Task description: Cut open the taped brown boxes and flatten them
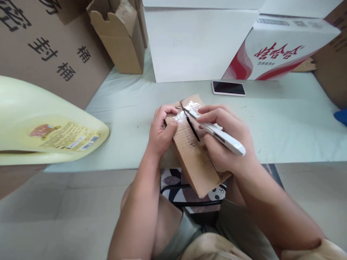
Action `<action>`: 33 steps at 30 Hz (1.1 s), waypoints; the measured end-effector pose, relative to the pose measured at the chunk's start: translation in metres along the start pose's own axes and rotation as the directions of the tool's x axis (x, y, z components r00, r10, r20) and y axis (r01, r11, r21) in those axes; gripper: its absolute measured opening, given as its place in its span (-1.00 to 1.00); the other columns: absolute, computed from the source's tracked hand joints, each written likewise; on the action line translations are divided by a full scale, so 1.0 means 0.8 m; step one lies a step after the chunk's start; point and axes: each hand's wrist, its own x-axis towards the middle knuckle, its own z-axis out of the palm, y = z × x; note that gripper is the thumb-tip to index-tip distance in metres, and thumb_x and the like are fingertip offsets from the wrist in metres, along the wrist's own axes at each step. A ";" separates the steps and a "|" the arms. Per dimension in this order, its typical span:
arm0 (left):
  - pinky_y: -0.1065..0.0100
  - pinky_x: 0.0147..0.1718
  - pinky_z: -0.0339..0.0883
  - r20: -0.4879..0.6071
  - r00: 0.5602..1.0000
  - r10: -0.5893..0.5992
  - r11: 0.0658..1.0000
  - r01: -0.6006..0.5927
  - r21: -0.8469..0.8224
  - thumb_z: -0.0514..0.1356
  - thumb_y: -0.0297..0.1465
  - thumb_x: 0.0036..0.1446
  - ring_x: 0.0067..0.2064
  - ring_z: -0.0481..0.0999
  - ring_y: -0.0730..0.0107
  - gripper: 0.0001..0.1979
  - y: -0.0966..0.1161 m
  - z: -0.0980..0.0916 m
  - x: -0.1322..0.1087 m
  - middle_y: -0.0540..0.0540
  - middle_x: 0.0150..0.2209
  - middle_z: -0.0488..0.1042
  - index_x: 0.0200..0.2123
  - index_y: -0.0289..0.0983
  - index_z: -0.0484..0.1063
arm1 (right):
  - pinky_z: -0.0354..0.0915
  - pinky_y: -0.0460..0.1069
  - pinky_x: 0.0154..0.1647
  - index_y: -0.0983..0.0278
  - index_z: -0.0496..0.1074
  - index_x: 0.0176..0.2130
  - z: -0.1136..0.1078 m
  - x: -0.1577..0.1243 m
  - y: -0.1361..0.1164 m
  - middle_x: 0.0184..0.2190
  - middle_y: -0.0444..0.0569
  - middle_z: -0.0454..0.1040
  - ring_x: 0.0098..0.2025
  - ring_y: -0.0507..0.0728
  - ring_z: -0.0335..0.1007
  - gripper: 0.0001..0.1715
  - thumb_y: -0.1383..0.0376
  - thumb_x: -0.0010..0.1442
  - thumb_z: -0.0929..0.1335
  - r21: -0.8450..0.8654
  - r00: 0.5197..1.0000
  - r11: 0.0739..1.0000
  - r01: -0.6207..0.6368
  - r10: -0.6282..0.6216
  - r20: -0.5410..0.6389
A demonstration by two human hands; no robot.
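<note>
One left hand [160,133] clasps the cardboard box [194,157] across the near edge of the table [124,144]; the right hand [236,131] pinches a white utility knife [217,133], tip by the taped seam [193,129]. I'd cut shallowly, angled away from that left thumb [170,130].

I held a white utility knife [233,146] to a taped cardboard box [193,155].
My left hand [162,131] gripped its far left side; my right hand [230,131] angled the knife's tip at the dark seam [192,128] by clear tape [193,105]. The box reached past the pale green table's [130,139] near edge; a phone [229,88] lay beyond, near a white carton [200,45].
</note>
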 end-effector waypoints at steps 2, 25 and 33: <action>0.07 0.15 0.39 -0.003 1.000 -0.008 1.000 0.008 -0.002 0.20 -0.30 0.18 0.05 0.53 0.09 -0.85 0.000 0.001 0.000 -0.13 -0.09 0.54 -0.17 -0.15 0.44 | 0.47 0.06 -0.11 0.17 0.47 -0.17 0.001 0.000 -0.001 -0.03 -0.03 0.63 -0.12 0.16 0.60 -0.64 0.52 0.08 0.33 0.044 0.999 0.999 -0.031 0.029 0.032; 0.20 -0.08 0.47 -0.113 0.964 -0.240 0.945 0.205 -0.256 0.38 -0.13 0.13 -0.11 0.54 0.20 -0.47 -0.019 0.012 0.003 -0.09 -0.08 0.50 0.13 -0.06 0.36 | 0.39 0.15 0.03 0.16 0.35 -0.35 -0.057 -0.009 0.035 -0.30 -0.09 0.37 -0.18 0.15 0.48 -0.85 0.42 0.05 0.31 0.220 0.786 0.966 0.135 0.031 -0.617; 0.26 -0.18 0.48 -0.203 0.928 -0.311 0.895 0.215 -0.390 0.42 -0.20 0.04 -0.13 0.55 0.23 -0.58 -0.015 0.035 0.029 -0.08 -0.11 0.53 -0.04 -0.10 0.44 | 0.39 0.16 -0.22 0.27 0.51 0.12 -0.093 -0.053 0.134 -0.27 0.11 0.57 -0.26 0.31 0.51 -0.49 0.28 0.21 0.28 -0.573 0.661 0.604 -0.554 0.738 0.137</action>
